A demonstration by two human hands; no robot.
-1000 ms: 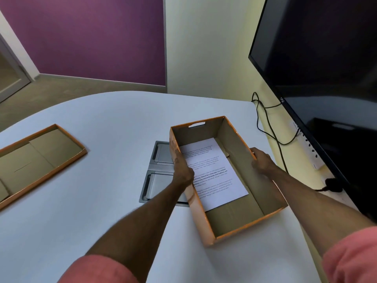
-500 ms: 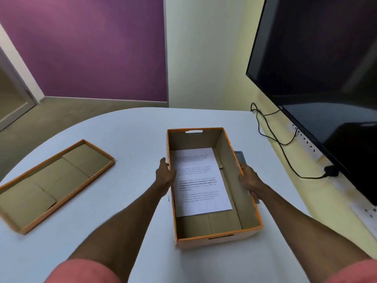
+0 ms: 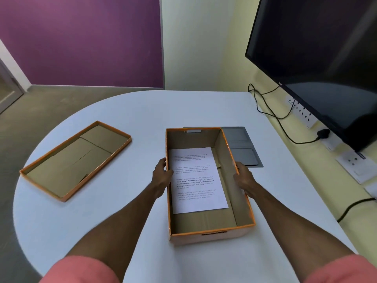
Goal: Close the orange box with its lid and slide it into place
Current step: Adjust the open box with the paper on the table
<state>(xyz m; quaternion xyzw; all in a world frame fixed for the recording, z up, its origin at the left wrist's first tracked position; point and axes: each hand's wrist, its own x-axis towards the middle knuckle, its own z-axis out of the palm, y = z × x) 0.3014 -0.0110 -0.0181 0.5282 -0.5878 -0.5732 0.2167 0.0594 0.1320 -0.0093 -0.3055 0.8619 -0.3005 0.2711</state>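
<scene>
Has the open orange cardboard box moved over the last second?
Yes. The open orange cardboard box has turned straight and slid left to right across the grey panel set in the table, now covering its left part.

Printed paragraphs cover the white sheet (image 3: 196, 179) at frame center, inside the orange box (image 3: 212, 236); lettering too small to read. Monitor (image 3: 318, 58), upper right, carries an illegible bezel logo.

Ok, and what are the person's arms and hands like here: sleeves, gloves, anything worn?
Both hands are bare: no gloves, and no rings or watch visible on the left hand or the right hand. The forearms are uncovered up to short salmon-pink sleeves, which show at the bottom corners of the frame. No markings or straps show.
</scene>
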